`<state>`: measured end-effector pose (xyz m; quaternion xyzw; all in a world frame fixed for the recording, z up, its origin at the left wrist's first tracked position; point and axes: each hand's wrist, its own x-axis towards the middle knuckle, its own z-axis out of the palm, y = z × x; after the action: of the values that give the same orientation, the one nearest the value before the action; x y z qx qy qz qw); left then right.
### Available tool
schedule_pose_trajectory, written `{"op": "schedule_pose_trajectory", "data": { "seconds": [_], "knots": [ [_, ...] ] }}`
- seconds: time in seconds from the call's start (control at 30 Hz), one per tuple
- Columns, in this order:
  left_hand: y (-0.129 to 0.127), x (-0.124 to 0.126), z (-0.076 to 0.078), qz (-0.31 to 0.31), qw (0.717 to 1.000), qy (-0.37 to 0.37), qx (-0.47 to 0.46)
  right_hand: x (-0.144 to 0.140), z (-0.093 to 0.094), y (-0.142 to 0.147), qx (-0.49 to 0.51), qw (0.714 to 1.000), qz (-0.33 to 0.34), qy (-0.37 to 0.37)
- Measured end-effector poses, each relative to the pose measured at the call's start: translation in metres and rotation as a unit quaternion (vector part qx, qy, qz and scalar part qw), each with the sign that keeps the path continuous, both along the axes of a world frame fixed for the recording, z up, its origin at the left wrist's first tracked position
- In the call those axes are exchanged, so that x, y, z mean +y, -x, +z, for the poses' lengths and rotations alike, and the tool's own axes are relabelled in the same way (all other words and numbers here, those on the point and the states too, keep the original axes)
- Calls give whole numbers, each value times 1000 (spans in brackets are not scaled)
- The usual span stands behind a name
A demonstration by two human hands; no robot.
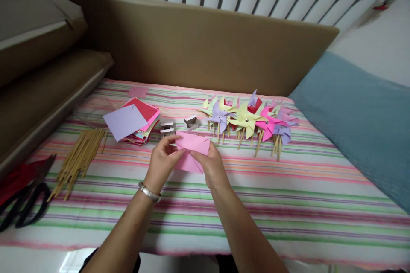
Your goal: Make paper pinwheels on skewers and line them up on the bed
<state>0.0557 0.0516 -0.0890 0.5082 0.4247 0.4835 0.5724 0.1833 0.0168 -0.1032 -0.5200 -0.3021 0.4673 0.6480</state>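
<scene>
A pink paper square (pixel 192 141) with slits running in from its corners is held between my two hands, just above the striped cloth. My left hand (pixel 163 160) pinches its left side, the thumb lying near the middle. On the right side my right hand (pixel 211 162) grips it, thumb also pressed toward the centre. Just beyond the paper stand two small open boxes, a left one (pixel 167 128) and a right one (pixel 191 123); their contents are too small to make out. A stack of coloured paper squares (pixel 125 121) lies to the left, a lilac one on top.
Several finished paper pinwheels (pixel 246 120) on sticks lie at the right. Bare wooden sticks (pixel 80 158) and black-handled scissors (pixel 30 198) are at the left, near red material (pixel 19 179). A brown panel (pixel 198 47) rises behind the striped cloth (pixel 288 213).
</scene>
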Motion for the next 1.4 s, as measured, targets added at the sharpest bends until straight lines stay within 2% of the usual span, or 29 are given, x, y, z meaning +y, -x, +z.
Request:
{"op": "schedule_pose_trajectory", "data": {
  "seconds": [0.07,0.1,0.2,0.27,0.53,0.77,0.87,0.93,1.07,1.13,1.2,1.3,1.4],
  "knots": [
    [-4,-3,0,20,996,38,-72,0,0,-1,21,999,-27,-5],
    [-5,-4,0,7,993,70,-97,0,0,-1,27,999,-39,-6],
    [-7,-7,-1,-81,973,167,-135,0,-1,1,28,998,-52,-11],
    [-7,-6,-2,-111,962,197,-151,0,-2,3,17,999,-49,-16],
    [-3,-3,-5,-113,950,223,-186,-2,-2,11,32,999,-17,-24],
    [3,3,-3,-61,960,222,-161,-2,-2,12,24,999,22,-16],
    [16,11,-1,-40,960,226,-161,-6,-1,11,-55,998,27,-9],
    [25,17,-1,-29,960,223,-167,-9,-2,9,-167,985,7,-37],
    [38,24,-4,-22,957,224,-181,-12,-8,8,-382,912,19,-152],
    [39,26,-6,-28,957,227,-181,-12,-12,7,-435,879,37,-194],
    [38,25,-7,-34,957,228,-177,-11,-14,6,-460,862,47,-209],
    [34,23,-6,-38,959,227,-167,-10,-13,4,-452,866,68,-204],
    [29,19,-3,-45,963,220,-150,-9,-9,2,-396,897,96,-172]
  ]
}}
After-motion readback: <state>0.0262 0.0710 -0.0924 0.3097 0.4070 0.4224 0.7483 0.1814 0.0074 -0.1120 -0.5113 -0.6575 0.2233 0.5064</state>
